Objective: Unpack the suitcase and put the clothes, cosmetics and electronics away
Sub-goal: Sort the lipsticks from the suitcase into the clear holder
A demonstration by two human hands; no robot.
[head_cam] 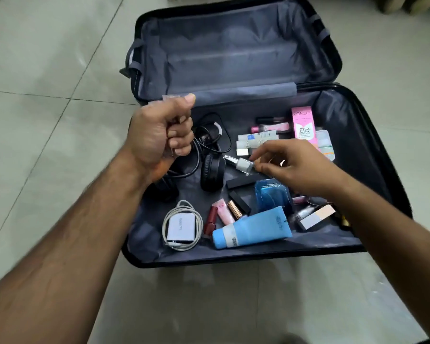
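A black suitcase [372, 135] lies open on the floor, its far half bare. The near half holds cosmetics and electronics. My left hand [159, 135] is a fist above the left side and grips a small clear item that sticks out by the thumb. My right hand [291, 165] reaches in from the right and its fingertips touch a small clear glass bottle [241, 165]. Black headphones [212, 172] and black cables [209, 135] lie at the left. A white charger with its coiled cable [181, 225] lies near the front. A blue tube [253, 229], a pink BB cream box [303, 125] and several lipsticks lie around.
Pale floor tiles [47, 70] surround the suitcase on all sides. A blue compact box [271, 194] and black stick cases [241, 181] lie under my right hand. Some dark furniture shows at the top right corner [407, 3].
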